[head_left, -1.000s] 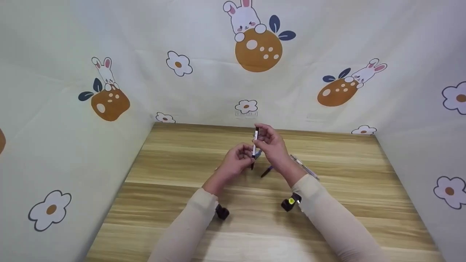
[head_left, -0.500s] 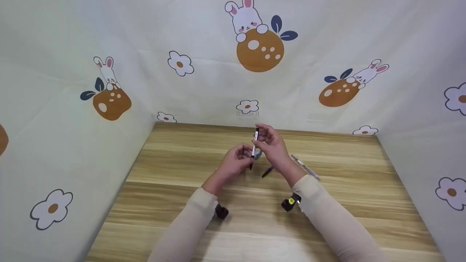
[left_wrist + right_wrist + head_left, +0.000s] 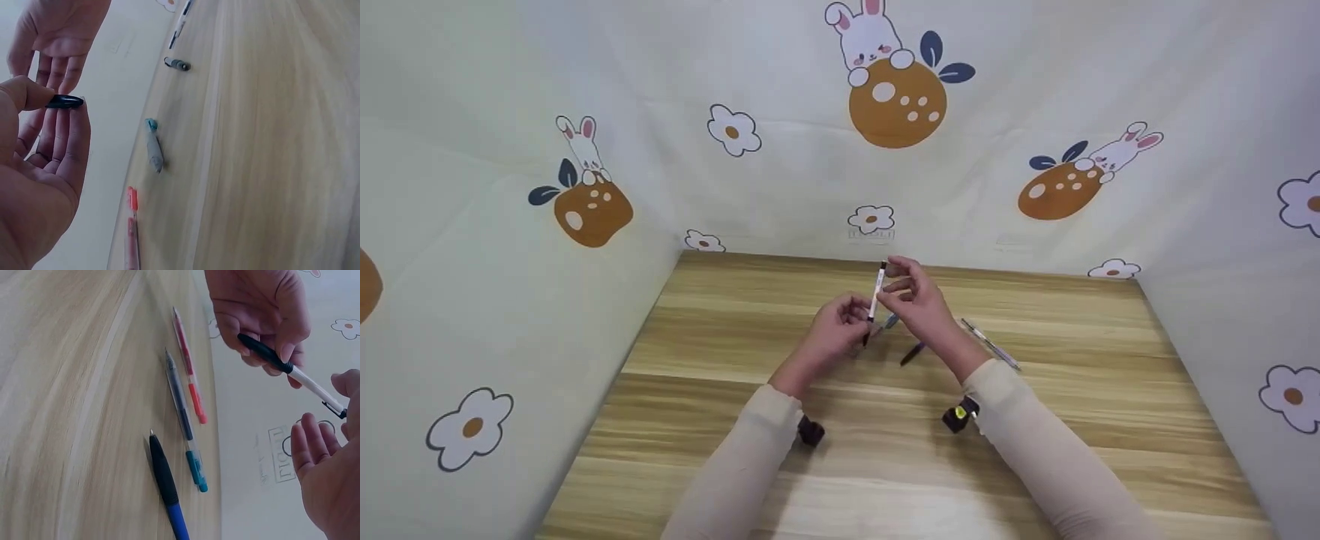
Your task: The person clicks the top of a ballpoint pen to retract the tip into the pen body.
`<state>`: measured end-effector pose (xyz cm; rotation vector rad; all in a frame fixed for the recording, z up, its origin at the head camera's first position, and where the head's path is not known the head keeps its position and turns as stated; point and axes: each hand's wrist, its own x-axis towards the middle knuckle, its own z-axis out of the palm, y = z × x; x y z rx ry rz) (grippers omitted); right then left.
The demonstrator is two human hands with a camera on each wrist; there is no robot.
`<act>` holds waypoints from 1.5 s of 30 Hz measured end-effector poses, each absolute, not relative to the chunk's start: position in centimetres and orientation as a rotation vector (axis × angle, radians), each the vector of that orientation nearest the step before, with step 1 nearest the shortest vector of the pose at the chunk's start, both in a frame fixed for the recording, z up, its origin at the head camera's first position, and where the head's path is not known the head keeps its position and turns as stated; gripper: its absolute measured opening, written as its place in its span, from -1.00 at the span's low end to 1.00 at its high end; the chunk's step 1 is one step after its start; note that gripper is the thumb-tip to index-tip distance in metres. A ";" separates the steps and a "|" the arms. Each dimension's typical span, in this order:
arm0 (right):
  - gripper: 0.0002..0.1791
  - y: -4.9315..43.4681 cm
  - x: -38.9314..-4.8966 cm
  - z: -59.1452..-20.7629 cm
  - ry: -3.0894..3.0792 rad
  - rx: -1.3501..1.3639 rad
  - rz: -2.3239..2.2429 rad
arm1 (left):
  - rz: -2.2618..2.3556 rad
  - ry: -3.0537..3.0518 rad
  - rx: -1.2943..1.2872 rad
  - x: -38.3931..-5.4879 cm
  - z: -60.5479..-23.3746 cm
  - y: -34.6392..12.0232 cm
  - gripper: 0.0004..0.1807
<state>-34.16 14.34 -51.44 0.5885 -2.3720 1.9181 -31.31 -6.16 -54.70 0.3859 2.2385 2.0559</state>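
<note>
A white ballpoint pen (image 3: 876, 292) with a black grip, clip and black end slants up between the two hands, above the table. My left hand (image 3: 838, 326) pinches its black grip between thumb and fingers; this pinch (image 3: 270, 357) also shows in the right wrist view. My right hand (image 3: 922, 306) is beside the pen's clip end, its fingers extended and spread, the thumb near the barrel. From the left wrist, only the pen's dark grip (image 3: 66, 101) shows in the left fingers, the right hand (image 3: 67, 28) behind it.
On the wooden table (image 3: 1035, 450) lie a red pen (image 3: 188, 363), a clear dark pen with a teal end (image 3: 183, 410) and a blue pen with black grip (image 3: 163, 475). A slim pen (image 3: 990, 345) lies right of the right wrist. Printed cloth (image 3: 780, 187) walls the table.
The left hand has drawn the pen slightly left, away from the right hand. The right fingers, earlier on the pen's upper part, have loosened and spread.
</note>
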 end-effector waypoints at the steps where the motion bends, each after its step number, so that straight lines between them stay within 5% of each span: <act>1: -0.27 14.4 -34.2 -51.5 -2.410 0.610 1.860 | 2.048 2.262 0.382 -31.4 -54.7 -6.4 -0.71; 25: 0.00 13.9 -35.0 -53.5 -2.654 0.746 1.501 | 1.832 2.552 0.296 -31.9 -54.8 -10.5 -0.73; 45: -0.03 11.9 -35.8 -54.5 -2.678 0.749 1.394 | 1.828 2.630 0.281 -31.9 -55.5 -13.4 -0.56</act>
